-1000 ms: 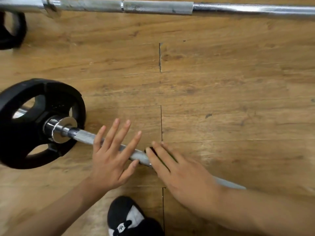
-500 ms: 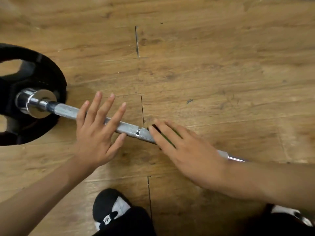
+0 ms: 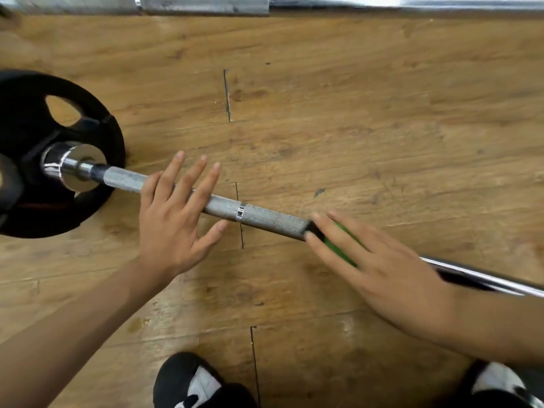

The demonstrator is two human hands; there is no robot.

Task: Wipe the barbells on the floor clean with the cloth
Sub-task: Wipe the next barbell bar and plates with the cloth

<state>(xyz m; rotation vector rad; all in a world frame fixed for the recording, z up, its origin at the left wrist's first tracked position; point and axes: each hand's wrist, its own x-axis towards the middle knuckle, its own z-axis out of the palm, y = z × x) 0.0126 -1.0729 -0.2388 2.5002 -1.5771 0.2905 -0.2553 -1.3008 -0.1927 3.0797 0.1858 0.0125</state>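
– Where the near barbell (image 3: 265,220) runs from centre left to lower right, what touches it?
– Left hand (image 3: 173,219) lies flat on the knurled shaft, fingers straight and spread. Right hand (image 3: 379,266), fingers straight, presses the green cloth (image 3: 343,245) onto the shaft. The hands are apart.
– Elsewhere?
– Black plate (image 3: 29,128) at left; second barbell (image 3: 323,4) along the top edge.

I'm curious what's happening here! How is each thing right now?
near barbell, lying on the floor, loaded with a plate.
weight plate, black, standing on edge on the near barbell.
green cloth, pressed onto the near barbell under the right hand.
left hand, resting on the near barbell, fingers straight.
right hand, fingers straight, pressing the green cloth.
far barbell, lying on the floor, untouched.
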